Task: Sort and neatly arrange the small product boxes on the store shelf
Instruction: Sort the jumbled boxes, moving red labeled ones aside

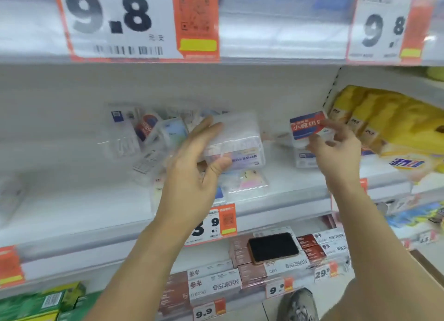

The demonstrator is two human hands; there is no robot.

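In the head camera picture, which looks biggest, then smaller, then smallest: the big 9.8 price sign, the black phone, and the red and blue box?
1. Big 9.8 price sign, but it is nearest the camera.
2. Black phone.
3. Red and blue box, pinched by the right hand; only slightly smaller than the phone, so unsure.

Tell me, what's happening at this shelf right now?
A person is tidying small boxes on a white store shelf. The left hand grips a clear plastic box, lifted above a jumbled heap of similar boxes. The right hand pinches a box with a red and blue label further right, next to yellow packs. A dark phone lies on boxes one shelf below. The heap is not yet sorted.
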